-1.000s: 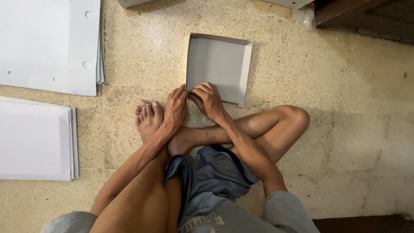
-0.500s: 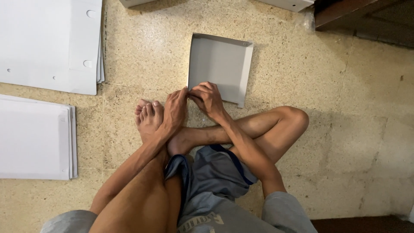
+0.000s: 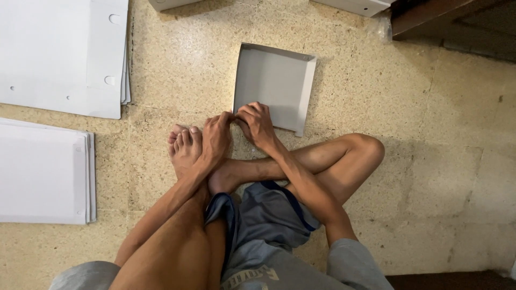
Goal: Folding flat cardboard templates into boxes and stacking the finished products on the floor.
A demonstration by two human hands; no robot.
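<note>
A speckled beige terrazzo floor (image 3: 408, 80) is seen from above, divided by thin joints into large slabs, with dark wooden furniture (image 3: 457, 21) at the far right corner. A grey cardboard tray (image 3: 277, 80), square, matte and with low folded-up walls, lies flat on the floor just beyond both hands. Its near left corner is pinched by the left hand (image 3: 216, 137), fingers narrowed on the edge, and the near edge is gripped by the right hand (image 3: 258, 124), fingers curled over the card. The hands are touching each other. A bare foot (image 3: 185, 149) rests just left of the left hand. Two stacks of flat white card sheets (image 3: 59, 53), smooth and punched with small holes, are laid well to the left.
</note>
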